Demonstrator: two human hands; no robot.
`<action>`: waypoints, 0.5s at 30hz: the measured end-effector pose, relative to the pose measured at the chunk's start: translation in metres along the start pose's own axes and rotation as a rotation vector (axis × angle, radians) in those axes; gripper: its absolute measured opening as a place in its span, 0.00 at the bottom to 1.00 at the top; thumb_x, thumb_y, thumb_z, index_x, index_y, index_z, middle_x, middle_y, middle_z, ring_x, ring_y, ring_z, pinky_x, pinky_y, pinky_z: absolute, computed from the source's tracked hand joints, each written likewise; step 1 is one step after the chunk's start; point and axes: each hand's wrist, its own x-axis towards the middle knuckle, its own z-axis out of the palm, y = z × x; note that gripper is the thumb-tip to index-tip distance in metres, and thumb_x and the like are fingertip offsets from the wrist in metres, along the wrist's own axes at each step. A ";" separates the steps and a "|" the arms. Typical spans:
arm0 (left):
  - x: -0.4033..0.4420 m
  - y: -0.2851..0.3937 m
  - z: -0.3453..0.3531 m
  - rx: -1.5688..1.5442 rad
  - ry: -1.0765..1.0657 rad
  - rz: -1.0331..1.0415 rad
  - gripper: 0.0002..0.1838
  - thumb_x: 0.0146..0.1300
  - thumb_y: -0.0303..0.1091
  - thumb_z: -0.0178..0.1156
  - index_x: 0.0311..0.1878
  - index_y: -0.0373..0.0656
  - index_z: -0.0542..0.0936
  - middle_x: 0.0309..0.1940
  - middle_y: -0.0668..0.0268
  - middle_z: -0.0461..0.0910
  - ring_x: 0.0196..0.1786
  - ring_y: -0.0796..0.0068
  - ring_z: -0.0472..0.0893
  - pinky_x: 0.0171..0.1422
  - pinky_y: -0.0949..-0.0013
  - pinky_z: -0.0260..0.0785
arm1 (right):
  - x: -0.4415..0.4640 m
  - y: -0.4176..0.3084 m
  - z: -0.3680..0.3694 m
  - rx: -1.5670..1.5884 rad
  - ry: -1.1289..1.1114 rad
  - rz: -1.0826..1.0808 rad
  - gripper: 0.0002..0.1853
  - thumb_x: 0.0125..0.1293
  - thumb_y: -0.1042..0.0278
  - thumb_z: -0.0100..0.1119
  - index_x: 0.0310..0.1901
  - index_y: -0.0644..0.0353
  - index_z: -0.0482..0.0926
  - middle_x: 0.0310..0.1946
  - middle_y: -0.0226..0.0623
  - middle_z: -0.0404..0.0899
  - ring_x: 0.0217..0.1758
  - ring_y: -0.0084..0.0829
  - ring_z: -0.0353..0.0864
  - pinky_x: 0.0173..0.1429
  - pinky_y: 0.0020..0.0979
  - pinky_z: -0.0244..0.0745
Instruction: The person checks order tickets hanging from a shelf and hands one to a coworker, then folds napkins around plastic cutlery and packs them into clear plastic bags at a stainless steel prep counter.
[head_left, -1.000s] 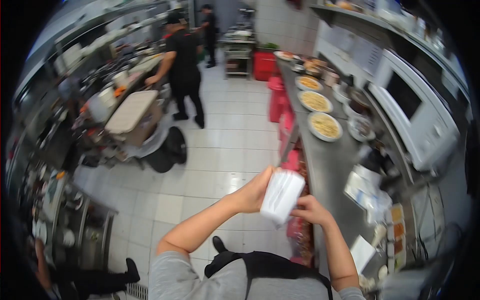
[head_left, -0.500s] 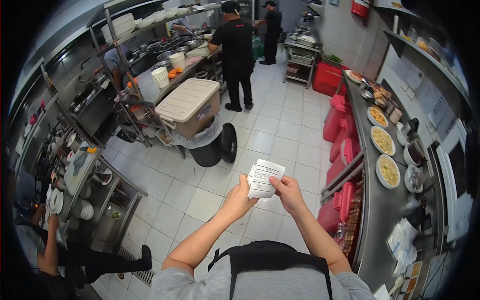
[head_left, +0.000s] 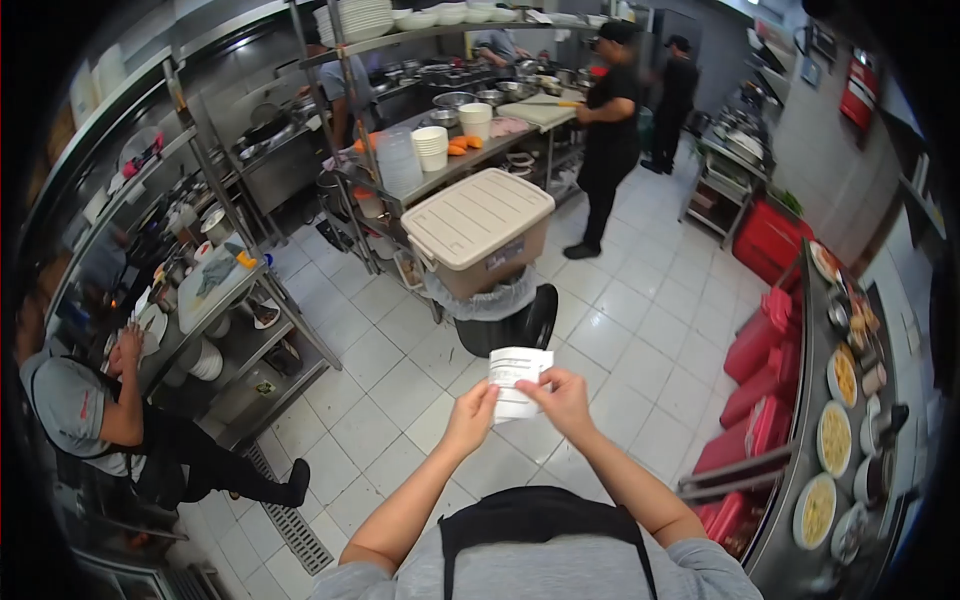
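Fingers of both hands close on a small printed paper slip (head_left: pixel 517 377), the left hand (head_left: pixel 468 418) pinching its left edge, the right hand (head_left: pixel 562 402) gripping its right side with a thumb laid over the print. White, flat and roughly rectangular, the slip is held over the glossy tiled floor (head_left: pixel 640 300); its lettering is too small to read, and whether it is one sheet or several cannot be told. It should weigh next to nothing, bend readily and crease or tear if tugged; a light pinch at opposite edges would likely suit it best, since smooth paper may slide between dry fingertips. Just beyond the fingers sits a black bin (head_left: pixel 480 338) with a crinkled, see-through liner (head_left: pixel 478 303), and past it a rigid beige plastic box (head_left: pixel 480 220) with a ribbed lid. Nearer the wearer than the fingers is a matte black apron (head_left: pixel 540 505). To their right, moulded red bins (head_left: pixel 765 335) line a metal surface (head_left: pixel 815 570) bearing rounded white dishes (head_left: pixel 822 510) of pale, lumpy food. Well to their left, a co-worker (head_left: pixel 80 400) in grey and black stands near a pale board (head_left: pixel 222 302) bearing a limp grey cloth (head_left: pixel 218 268).
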 end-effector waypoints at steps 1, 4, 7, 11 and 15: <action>0.006 -0.012 -0.013 0.047 0.072 0.009 0.13 0.72 0.33 0.46 0.51 0.35 0.73 0.37 0.65 0.79 0.38 0.79 0.77 0.43 0.72 0.70 | 0.010 -0.003 0.006 -0.046 -0.083 0.038 0.13 0.49 0.64 0.73 0.22 0.65 0.80 0.19 0.37 0.79 0.22 0.22 0.74 0.27 0.26 0.67; 0.007 -0.039 -0.062 0.285 0.345 -0.006 0.14 0.71 0.36 0.47 0.43 0.34 0.77 0.29 0.66 0.79 0.33 0.80 0.74 0.39 0.74 0.67 | 0.034 0.031 0.039 -0.059 -0.295 -0.095 0.13 0.49 0.62 0.72 0.24 0.64 0.81 0.21 0.40 0.79 0.22 0.27 0.75 0.29 0.28 0.68; -0.009 -0.068 -0.132 0.477 0.570 -0.161 0.15 0.71 0.36 0.46 0.39 0.34 0.76 0.26 0.66 0.77 0.31 0.78 0.73 0.35 0.73 0.68 | 0.056 0.059 0.067 -0.228 -0.519 0.000 0.13 0.51 0.60 0.70 0.27 0.62 0.83 0.25 0.44 0.81 0.26 0.35 0.79 0.33 0.32 0.72; -0.026 -0.091 -0.209 -0.066 0.860 -0.294 0.13 0.71 0.35 0.43 0.46 0.36 0.72 0.39 0.61 0.77 0.38 0.70 0.80 0.35 0.67 0.80 | 0.075 0.145 0.101 -0.545 -0.698 -0.042 0.14 0.54 0.56 0.64 0.31 0.59 0.84 0.29 0.46 0.82 0.33 0.42 0.82 0.40 0.39 0.76; -0.022 -0.106 -0.283 -0.169 0.907 -0.342 0.15 0.71 0.35 0.40 0.54 0.38 0.68 0.45 0.59 0.76 0.43 0.65 0.81 0.35 0.63 0.82 | 0.091 0.224 0.123 -0.739 -0.700 0.119 0.15 0.55 0.53 0.60 0.33 0.56 0.85 0.30 0.44 0.82 0.33 0.45 0.82 0.40 0.40 0.76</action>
